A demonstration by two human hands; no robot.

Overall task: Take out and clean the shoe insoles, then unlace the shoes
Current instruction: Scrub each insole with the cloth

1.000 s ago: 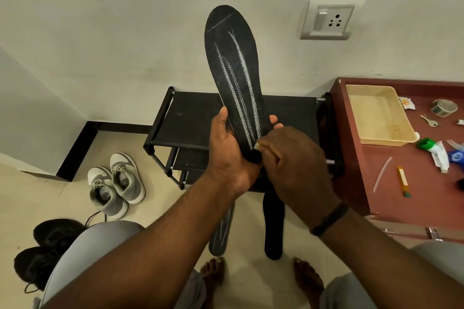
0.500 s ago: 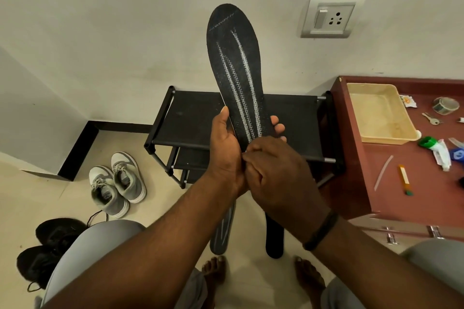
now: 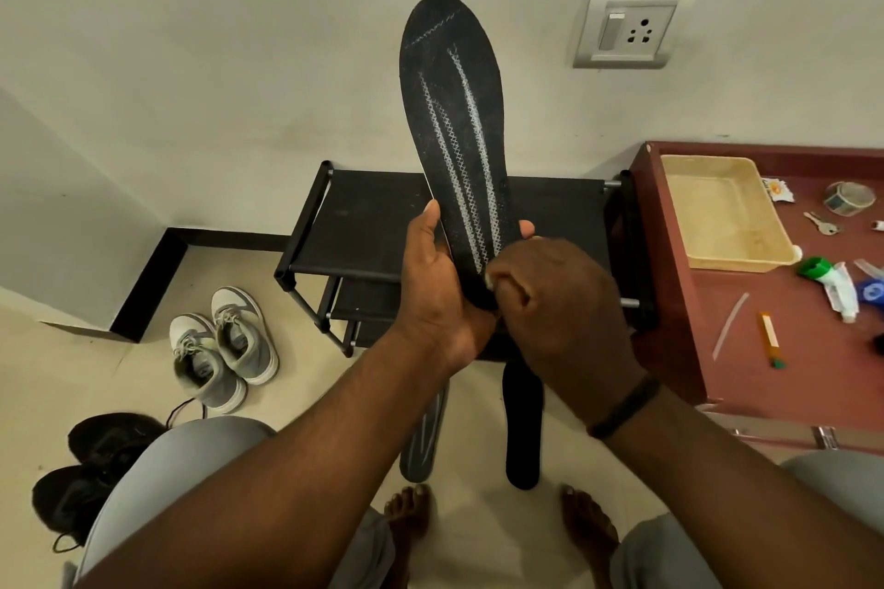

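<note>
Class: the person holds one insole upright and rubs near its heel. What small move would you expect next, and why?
Probably the right hand, pinching something pale, should wipe upward along the insole while the left hand grips its heel: the upper length lies beyond the rubbing hand.

Black rack [image 3: 373, 225] by wall; beige tray [image 3: 732, 254] on red table [image 3: 784, 378].

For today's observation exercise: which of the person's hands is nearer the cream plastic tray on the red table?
Right. The right hand works at the insole's lower end, on the cream plastic tray's side; the left hand grips the insole farther away.
</note>
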